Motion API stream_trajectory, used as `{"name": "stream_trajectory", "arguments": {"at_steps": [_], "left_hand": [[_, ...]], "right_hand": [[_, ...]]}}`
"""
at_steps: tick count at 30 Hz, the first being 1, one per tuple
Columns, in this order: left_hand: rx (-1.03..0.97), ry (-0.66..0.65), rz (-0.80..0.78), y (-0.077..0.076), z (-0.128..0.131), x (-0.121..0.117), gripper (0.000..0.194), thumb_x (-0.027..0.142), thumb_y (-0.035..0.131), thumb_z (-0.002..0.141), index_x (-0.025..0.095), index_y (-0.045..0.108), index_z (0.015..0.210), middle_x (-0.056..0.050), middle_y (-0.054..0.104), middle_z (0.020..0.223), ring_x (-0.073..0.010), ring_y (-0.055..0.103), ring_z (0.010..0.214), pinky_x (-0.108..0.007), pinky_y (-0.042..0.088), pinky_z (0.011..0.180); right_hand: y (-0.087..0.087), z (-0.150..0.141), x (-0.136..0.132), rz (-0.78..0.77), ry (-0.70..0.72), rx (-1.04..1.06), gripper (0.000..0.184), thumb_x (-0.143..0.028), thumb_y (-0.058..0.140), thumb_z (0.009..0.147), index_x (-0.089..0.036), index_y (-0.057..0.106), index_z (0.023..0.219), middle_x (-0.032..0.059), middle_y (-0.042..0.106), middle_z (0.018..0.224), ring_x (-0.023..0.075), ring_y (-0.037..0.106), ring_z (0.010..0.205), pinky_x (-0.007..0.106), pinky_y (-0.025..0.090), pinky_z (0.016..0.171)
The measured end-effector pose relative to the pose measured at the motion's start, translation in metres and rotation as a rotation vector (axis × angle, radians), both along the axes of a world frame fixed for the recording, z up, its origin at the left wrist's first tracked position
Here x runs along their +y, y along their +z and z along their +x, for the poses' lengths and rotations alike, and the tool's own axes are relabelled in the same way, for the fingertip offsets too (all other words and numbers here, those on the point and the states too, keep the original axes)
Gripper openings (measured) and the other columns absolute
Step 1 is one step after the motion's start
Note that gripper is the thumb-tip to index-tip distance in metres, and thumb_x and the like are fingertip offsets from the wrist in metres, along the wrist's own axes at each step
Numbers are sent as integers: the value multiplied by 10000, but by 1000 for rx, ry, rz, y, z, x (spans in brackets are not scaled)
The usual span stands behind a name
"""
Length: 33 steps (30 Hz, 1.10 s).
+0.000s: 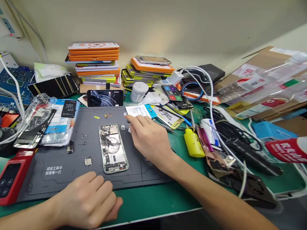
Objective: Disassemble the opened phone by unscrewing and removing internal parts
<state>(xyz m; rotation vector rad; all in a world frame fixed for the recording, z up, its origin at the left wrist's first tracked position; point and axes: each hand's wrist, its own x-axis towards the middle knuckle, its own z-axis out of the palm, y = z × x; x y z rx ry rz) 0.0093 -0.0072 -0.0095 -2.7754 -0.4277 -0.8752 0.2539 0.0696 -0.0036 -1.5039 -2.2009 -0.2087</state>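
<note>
An opened phone (113, 149) lies on the grey work mat (62, 179), its inner parts showing. My right hand (152, 139) is just right of it, fingers bent and pinched together; a small dark bit shows at the fingertips, too little to name. My left hand (87, 199) rests as a loose fist at the mat's front edge, with nothing sticking out of it. Near the phone lie a small metal plate (88, 161), a black camera-like part (69, 147) and a little white-framed piece (122, 127). Tiny dark bits are scattered left of the phone.
A red device (7, 181) with a dark panel sits front left. Behind are a propped phone (105, 98), stacked orange cases (94, 58) and a white jar (139, 92). A yellow bottle (194, 143), cables and a cardboard box (268, 83) crowd the right.
</note>
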Motion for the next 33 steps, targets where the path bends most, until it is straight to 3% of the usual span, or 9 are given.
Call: {"name": "stream_trajectory", "arguments": {"at_steps": [6, 10, 15, 21, 25, 27, 29, 33], "left_hand": [[-3, 9, -8, 1, 2, 2, 356, 153, 725, 919, 198, 566, 603, 25, 435, 581, -170, 337, 560, -394, 175, 521], [-1, 11, -14, 1, 3, 4, 366, 156, 715, 933, 195, 569, 600, 23, 448, 582, -166, 344, 553, -391, 190, 511], [2, 15, -19, 1, 3, 4, 379, 166, 692, 961, 197, 571, 603, 27, 456, 575, -163, 365, 543, -387, 213, 502], [10, 14, -11, 2, 3, 4, 390, 159, 678, 963, 199, 562, 593, 28, 450, 567, -162, 366, 532, -382, 220, 494], [19, 22, -17, 0, 3, 3, 373, 172, 690, 955, 199, 563, 605, 29, 460, 575, -157, 378, 531, -377, 226, 497], [24, 32, -18, -1, 2, 3, 363, 187, 693, 961, 200, 568, 621, 31, 465, 582, -154, 390, 536, -373, 231, 502], [23, 41, -23, -1, 2, 2, 358, 197, 690, 967, 202, 564, 632, 33, 464, 585, -151, 395, 539, -372, 229, 505], [14, 57, -36, 0, 3, 2, 352, 203, 663, 986, 206, 553, 651, 34, 467, 595, -154, 397, 541, -370, 230, 506]], "right_hand": [[20, 22, 9, -102, -173, -190, 448, -53, 475, 1023, -145, 692, 1405, 143, 799, 1172, 305, 698, 1043, 386, 455, 816], [31, 45, 15, -218, -315, -249, 333, -92, 505, 1006, -130, 752, 1226, 157, 823, 1077, 308, 748, 962, 361, 419, 703], [34, 60, 20, -352, -330, -282, 325, -174, 513, 1028, -225, 754, 1240, 72, 838, 1213, 272, 784, 991, 319, 411, 650], [40, 56, 14, -400, -321, -308, 314, -237, 485, 1073, -233, 756, 1232, 78, 817, 1247, 269, 777, 992, 319, 426, 659], [48, 57, 5, -368, -356, -314, 266, -288, 549, 1064, -172, 734, 1217, 137, 786, 1257, 299, 763, 1005, 334, 408, 652], [48, 63, 1, -387, -395, -309, 256, -409, 632, 1036, -192, 756, 1087, 118, 805, 1148, 295, 758, 921, 333, 378, 614], [46, 70, 0, -529, -397, -316, 319, -520, 670, 997, -239, 773, 887, 63, 802, 871, 278, 731, 772, 325, 336, 572], [37, 81, 0, -540, -286, -364, 248, -422, 749, 934, -243, 774, 764, 56, 776, 730, 268, 697, 688, 317, 269, 558]]}}
